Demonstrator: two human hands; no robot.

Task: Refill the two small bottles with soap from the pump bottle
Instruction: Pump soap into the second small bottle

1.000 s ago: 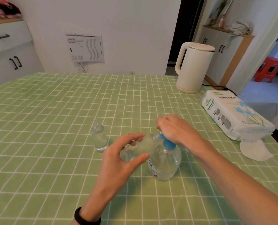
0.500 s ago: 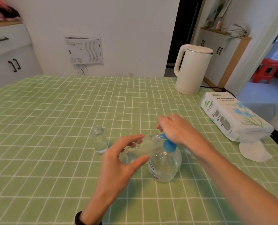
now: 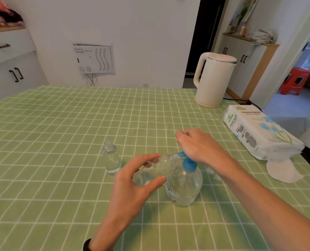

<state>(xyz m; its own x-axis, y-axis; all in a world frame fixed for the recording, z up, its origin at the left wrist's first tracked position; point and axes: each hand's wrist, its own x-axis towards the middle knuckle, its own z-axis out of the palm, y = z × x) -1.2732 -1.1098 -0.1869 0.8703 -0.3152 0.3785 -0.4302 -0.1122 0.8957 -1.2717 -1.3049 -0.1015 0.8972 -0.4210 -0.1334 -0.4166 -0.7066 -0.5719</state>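
Soap refill on the green-checked table (image 3: pixel 60 124), near the front edge at mid-width.

The left hand (image 3: pixel 132 180), black wristband (image 3: pixel 87 246) cut off at the frame bottom, pinched the tilted small bottle (image 3: pixel 156 169) between thumb and spread fingers, its mouth at the blue pump head (image 3: pixel 188 164) of the pump bottle (image 3: pixel 185 185). The right hand (image 3: pixel 199 145) lay over the pump, fingers bent down, tips hidden; grip could not be told. The second small bottle (image 3: pixel 111 159) stood upright, uncapped, just left. Small clear items (image 3: pixel 212 173) behind the right wrist were indistinct. The kettle (image 3: pixel 212 80) stood at the far right corner; the tissue pack (image 3: pixel 259 133) and a loose tissue (image 3: pixel 280 169) lay by the right edge.
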